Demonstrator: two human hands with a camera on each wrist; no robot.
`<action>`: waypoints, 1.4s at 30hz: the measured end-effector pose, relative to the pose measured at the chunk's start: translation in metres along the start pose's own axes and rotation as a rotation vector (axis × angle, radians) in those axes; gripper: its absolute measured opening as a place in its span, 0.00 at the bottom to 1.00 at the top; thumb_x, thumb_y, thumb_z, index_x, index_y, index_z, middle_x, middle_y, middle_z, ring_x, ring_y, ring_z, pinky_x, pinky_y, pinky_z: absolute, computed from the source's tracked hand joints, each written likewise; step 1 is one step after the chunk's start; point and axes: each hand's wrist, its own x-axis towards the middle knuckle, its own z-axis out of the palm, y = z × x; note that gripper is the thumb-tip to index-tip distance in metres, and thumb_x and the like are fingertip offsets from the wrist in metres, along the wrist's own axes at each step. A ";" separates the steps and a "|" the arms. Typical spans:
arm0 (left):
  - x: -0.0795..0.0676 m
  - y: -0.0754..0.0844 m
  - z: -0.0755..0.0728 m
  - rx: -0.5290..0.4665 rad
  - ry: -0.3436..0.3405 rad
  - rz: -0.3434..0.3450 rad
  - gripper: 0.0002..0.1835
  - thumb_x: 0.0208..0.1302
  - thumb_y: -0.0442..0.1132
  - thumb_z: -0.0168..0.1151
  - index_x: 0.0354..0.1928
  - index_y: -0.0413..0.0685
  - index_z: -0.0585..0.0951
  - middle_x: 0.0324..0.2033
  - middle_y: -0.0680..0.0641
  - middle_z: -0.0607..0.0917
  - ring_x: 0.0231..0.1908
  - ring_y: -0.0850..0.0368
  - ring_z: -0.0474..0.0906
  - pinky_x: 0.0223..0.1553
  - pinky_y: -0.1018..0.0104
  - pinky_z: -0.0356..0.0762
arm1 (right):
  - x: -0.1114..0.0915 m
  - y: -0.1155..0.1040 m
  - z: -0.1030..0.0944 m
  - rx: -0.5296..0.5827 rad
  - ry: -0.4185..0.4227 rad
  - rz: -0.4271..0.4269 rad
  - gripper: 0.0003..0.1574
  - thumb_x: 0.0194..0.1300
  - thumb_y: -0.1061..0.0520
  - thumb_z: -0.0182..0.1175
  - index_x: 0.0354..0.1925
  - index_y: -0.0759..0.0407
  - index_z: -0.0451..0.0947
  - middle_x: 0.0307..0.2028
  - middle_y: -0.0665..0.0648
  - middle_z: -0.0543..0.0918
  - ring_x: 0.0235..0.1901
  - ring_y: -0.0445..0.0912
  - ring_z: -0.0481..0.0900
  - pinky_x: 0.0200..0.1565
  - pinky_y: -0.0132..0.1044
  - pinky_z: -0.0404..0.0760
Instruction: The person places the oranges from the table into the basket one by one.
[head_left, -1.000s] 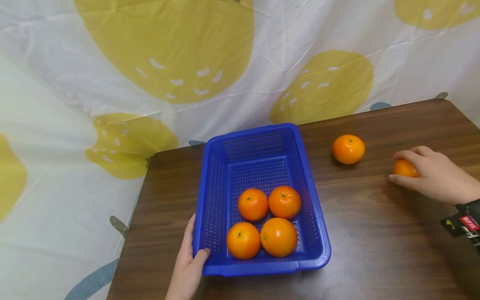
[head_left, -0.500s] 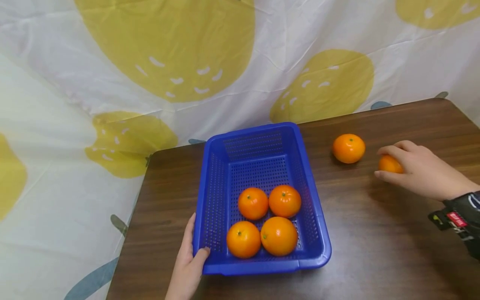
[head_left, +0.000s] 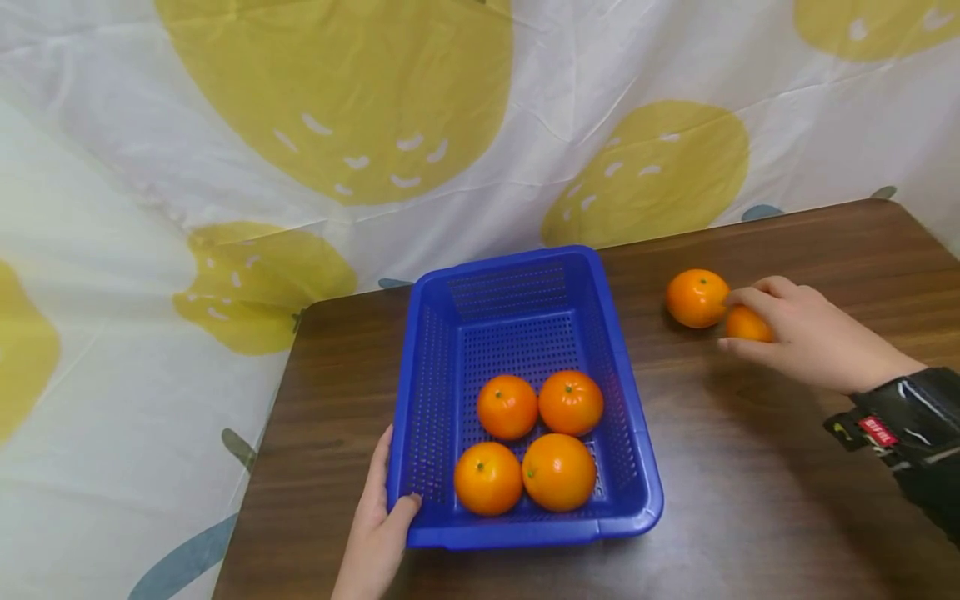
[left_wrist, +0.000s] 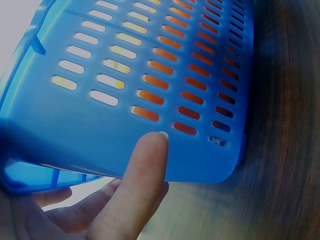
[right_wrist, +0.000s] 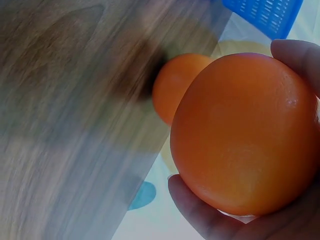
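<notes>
My right hand point(head_left: 813, 333) grips an orange point(head_left: 748, 325) between thumb and fingers, over the right part of the table. In the right wrist view that orange point(right_wrist: 245, 135) fills much of the picture. Just left of it, a second orange point(head_left: 696, 297) sits on the table, overlapped by my fingertips in the head view. A blue perforated basket point(head_left: 517, 342) stands in the middle, with several oranges point(head_left: 558, 472) grouped in its near half. My left hand point(head_left: 381, 517) holds the basket's near left corner; the left wrist view shows the thumb point(left_wrist: 147, 165) against its slotted wall.
The brown wooden table point(head_left: 750, 517) runs back to a white cloth point(head_left: 540, 75) printed with large yellow fruit shapes. A dark band with a red label point(head_left: 877, 431) is around my right wrist.
My right hand has carried its orange leftward, from the right side to close beside the orange lying on the table. The left hand and the basket have stayed in place.
</notes>
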 end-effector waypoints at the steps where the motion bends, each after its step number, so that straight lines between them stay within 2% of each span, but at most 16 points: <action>1: 0.000 0.000 0.000 0.002 0.001 0.001 0.43 0.58 0.24 0.44 0.70 0.72 0.50 0.69 0.45 0.58 0.59 0.51 0.64 0.60 0.44 0.63 | 0.001 -0.001 0.000 0.000 0.002 -0.006 0.42 0.55 0.32 0.55 0.56 0.60 0.70 0.50 0.67 0.71 0.45 0.62 0.68 0.43 0.60 0.74; 8: 0.000 0.000 0.000 0.007 -0.003 -0.013 0.43 0.59 0.25 0.44 0.70 0.74 0.49 0.70 0.46 0.56 0.60 0.50 0.62 0.61 0.43 0.60 | 0.006 -0.007 0.001 0.002 -0.022 -0.019 0.43 0.56 0.31 0.54 0.57 0.60 0.69 0.52 0.67 0.70 0.49 0.63 0.67 0.48 0.65 0.71; 15: 0.000 0.000 0.000 -0.009 -0.005 -0.019 0.43 0.59 0.25 0.44 0.70 0.75 0.49 0.70 0.46 0.56 0.60 0.51 0.62 0.61 0.44 0.61 | 0.013 -0.015 -0.001 0.002 0.007 -0.068 0.38 0.57 0.35 0.56 0.56 0.59 0.71 0.50 0.66 0.71 0.46 0.60 0.69 0.46 0.60 0.74; 22: 0.000 0.000 0.000 -0.016 -0.002 -0.016 0.43 0.59 0.25 0.44 0.69 0.74 0.49 0.70 0.46 0.56 0.60 0.51 0.63 0.61 0.45 0.61 | 0.020 -0.026 -0.004 0.009 0.001 -0.086 0.39 0.57 0.35 0.56 0.56 0.59 0.70 0.50 0.66 0.71 0.45 0.60 0.68 0.44 0.58 0.74; 27: -0.001 -0.001 0.000 -0.015 -0.007 -0.028 0.43 0.59 0.25 0.43 0.69 0.75 0.49 0.70 0.47 0.55 0.60 0.51 0.62 0.61 0.44 0.61 | 0.028 -0.034 -0.004 0.012 0.026 -0.112 0.36 0.56 0.36 0.57 0.56 0.56 0.70 0.48 0.63 0.72 0.43 0.58 0.69 0.42 0.53 0.74; 34: 0.001 -0.002 0.001 -0.025 0.003 -0.001 0.43 0.59 0.25 0.44 0.69 0.75 0.50 0.69 0.47 0.58 0.59 0.52 0.64 0.60 0.46 0.62 | 0.036 -0.040 -0.003 0.019 0.026 -0.139 0.33 0.56 0.35 0.56 0.53 0.52 0.72 0.48 0.61 0.72 0.42 0.56 0.68 0.39 0.49 0.75; 42: 0.001 -0.001 0.001 -0.022 0.011 0.008 0.42 0.58 0.25 0.45 0.69 0.74 0.51 0.68 0.47 0.59 0.57 0.52 0.65 0.59 0.46 0.63 | 0.044 -0.053 -0.005 0.008 0.032 -0.170 0.33 0.56 0.36 0.57 0.52 0.54 0.72 0.47 0.61 0.72 0.41 0.56 0.68 0.38 0.47 0.74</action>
